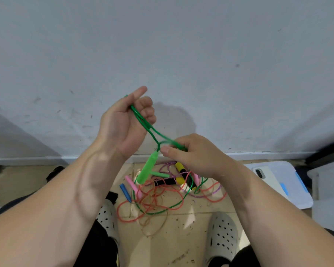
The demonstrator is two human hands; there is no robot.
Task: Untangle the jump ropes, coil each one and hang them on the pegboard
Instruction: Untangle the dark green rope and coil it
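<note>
Head view shows the person sitting before a white wall (181,54), both bare forearms lifted over a beige tiled floor (183,239). The left hand (123,122) is raised with the palm toward the camera. Its fingers are curled closed around several strands of a thin green plastic jump rope (143,120), and the thumb points up.

From this fist the green strands run down and to the right, to the right hand (195,157). The right hand pinches the rope between the thumb and the bent fingers; the rope is blurred at this place. Just below, between the two hands, one green plastic handle (147,168) of the rope hangs in the air, tilted. The rest of the green rope goes down to the floor, where a second green handle (161,174) lies.

On the floor between the feet lies a tangled pile:
- a salmon-pink rope (129,221) in wide loops
- a purple braided rope (167,166)
- a thin brown rope (154,233)
- yellow-and-black handles (181,167)
- a pink handle (132,183)
- a blue handle (125,191)

Grey perforated clogs (223,234) are on both feet. To the right, a white phone (262,173) lies on a white plastic lid (297,189).
</note>
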